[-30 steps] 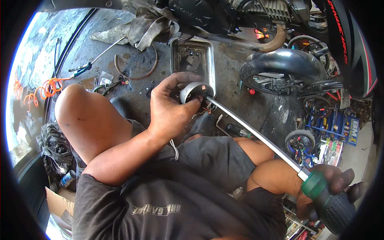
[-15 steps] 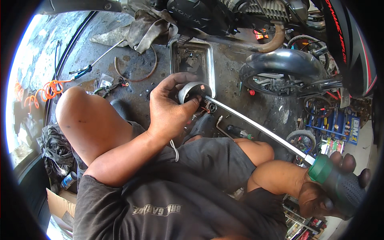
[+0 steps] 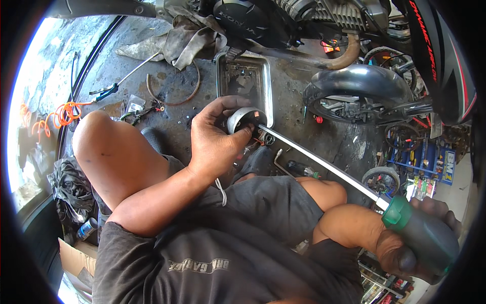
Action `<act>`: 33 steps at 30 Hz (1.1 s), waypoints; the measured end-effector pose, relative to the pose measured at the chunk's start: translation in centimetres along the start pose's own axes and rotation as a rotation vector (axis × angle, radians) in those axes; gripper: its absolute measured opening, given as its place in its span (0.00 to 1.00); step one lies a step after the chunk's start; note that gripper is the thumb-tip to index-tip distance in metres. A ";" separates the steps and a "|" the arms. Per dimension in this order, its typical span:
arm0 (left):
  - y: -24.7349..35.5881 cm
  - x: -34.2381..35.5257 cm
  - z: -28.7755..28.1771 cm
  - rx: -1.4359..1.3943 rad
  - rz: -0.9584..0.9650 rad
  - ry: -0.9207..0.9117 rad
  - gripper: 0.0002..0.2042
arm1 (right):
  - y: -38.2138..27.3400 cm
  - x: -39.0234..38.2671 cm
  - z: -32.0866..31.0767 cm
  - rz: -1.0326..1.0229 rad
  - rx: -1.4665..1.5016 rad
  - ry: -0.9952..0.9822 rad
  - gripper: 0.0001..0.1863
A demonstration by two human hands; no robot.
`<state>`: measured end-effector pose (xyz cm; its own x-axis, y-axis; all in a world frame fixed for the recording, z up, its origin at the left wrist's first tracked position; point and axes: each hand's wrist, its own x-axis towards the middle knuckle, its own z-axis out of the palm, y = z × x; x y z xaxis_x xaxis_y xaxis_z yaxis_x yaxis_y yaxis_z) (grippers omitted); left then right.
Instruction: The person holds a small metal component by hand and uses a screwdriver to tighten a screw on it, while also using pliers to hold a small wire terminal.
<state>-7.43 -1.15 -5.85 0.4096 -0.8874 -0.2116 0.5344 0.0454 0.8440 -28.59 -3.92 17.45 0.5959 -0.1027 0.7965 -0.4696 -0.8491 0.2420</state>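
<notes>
My left hand [image 3: 212, 133] grips a grey, cup-shaped metal part [image 3: 237, 120] by its rim, thumb inside the opening and fingers round the back. A long screwdriver [image 3: 324, 159] with a bright shank and a green-and-black handle slants across from the right. Its tip reaches into the cup's open side; what it touches in there is too dark to tell. Around the handle, at the right, my right hand [image 3: 405, 248] is closed, with the palm low and the fingertips over the far side. Small parts partly show just below the cup, blurred among the shadows.
Beyond my hands lies a metal tray [image 3: 270, 81] with dark residue. A motorcycle engine [image 3: 248, 20] and exhaust pipe [image 3: 349, 53] overhang the far side; a wheel [image 3: 354, 91] stands right. A grey rag [image 3: 190, 38], an orange coiled hose [image 3: 66, 114] and another screwdriver [image 3: 301, 168] lie on the floor.
The screwdriver handle has shifted a little left, and my right fingers have closed further round it. The metal cup has tilted slightly in my left hand.
</notes>
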 end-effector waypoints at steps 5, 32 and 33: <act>-0.3 0.1 0.2 -0.004 0.034 0.003 0.17 | -0.5 0.4 1.6 0.053 0.166 -0.039 0.26; 0.3 0.3 0.0 0.008 -0.057 -0.054 0.19 | 1.8 -1.1 1.7 0.097 1.071 0.020 0.31; 0.3 0.2 0.0 0.009 -0.056 -0.053 0.19 | 1.9 -0.7 1.7 0.089 1.129 -0.016 0.32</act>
<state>-7.18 -1.33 -5.69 0.3395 -0.9113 -0.2328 0.5484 -0.0093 0.8361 -28.84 -6.33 16.41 0.6019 -0.1861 0.7766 0.3407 -0.8197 -0.4605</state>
